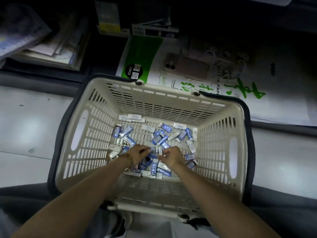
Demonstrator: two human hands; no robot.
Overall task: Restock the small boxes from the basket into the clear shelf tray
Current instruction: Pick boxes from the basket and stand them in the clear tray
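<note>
A beige plastic basket [171, 98] with dark handles stands on the floor below me. Several small blue-and-white boxes [160, 139] lie scattered over its slatted bottom. Both my hands reach down into the pile near the basket's front. My left hand [138, 154], with a beaded bracelet at the wrist, curls its fingers round small boxes. My right hand [171, 156] pinches small boxes right next to it, and the two hands almost touch. The clear shelf tray is not in view.
A large white-and-green paper package [180, 66] lies just behind the basket on a low shelf. Dark shelving with stacked stationery [56, 48] fills the upper left. Pale floor tiles [25, 131] lie on both sides of the basket.
</note>
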